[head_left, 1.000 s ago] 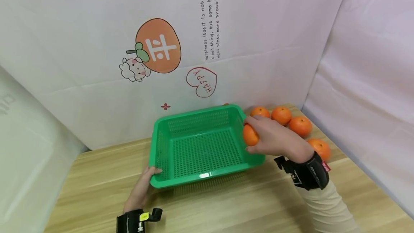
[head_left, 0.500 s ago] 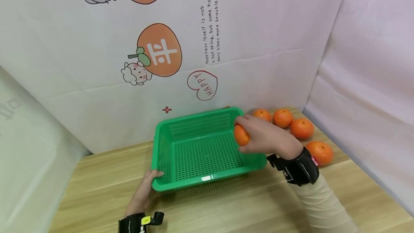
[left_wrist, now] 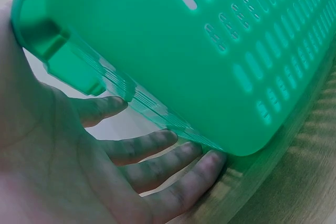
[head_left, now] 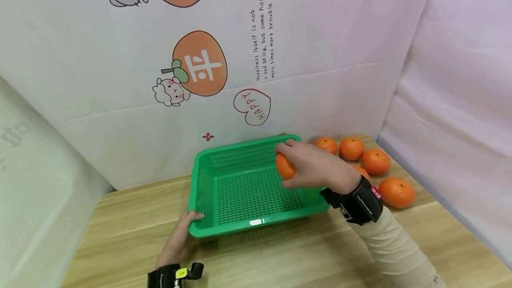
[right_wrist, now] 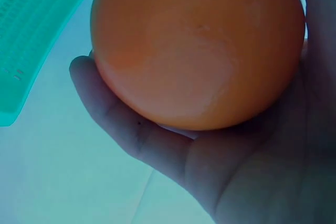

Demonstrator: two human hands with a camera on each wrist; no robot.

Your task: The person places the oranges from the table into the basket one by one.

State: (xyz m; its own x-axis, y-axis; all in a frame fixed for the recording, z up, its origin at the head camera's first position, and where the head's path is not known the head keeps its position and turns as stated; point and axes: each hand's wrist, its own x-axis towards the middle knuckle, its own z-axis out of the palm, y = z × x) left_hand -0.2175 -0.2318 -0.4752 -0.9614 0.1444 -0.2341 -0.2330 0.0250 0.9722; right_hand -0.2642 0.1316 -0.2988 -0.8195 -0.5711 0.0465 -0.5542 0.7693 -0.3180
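My right hand (head_left: pixel 316 163) grips a mandarin orange (head_left: pixel 285 166) over the right side of a green plastic basket (head_left: pixel 260 221). In the right wrist view the mandarin orange (right_wrist: pixel 199 56) fills most of the picture, with one finger curled round its lower side. At the basket's front left corner my left hand (head_left: pixel 181 234) holds the rim, its thumb over the top. The left wrist view shows the other fingers (left_wrist: pixel 157 166) against the slotted outer wall of the basket (left_wrist: pixel 152 35). Part of the right-hand grip is hidden behind the fruit.
Several more mandarin oranges (head_left: pixel 376 161) lie on the wooden table (head_left: pixel 132 226) to the right of the basket, one partly hidden by the right wrist. A printed white cloth (head_left: pixel 312 97) hangs behind the table, and plain white cloth (head_left: pixel 452 114) hangs at the right.
My right hand has moved left with the mandarin orange, from the basket's right rim to above its inside. The left hand keeps its hold on the corner. The head view has shifted slightly.
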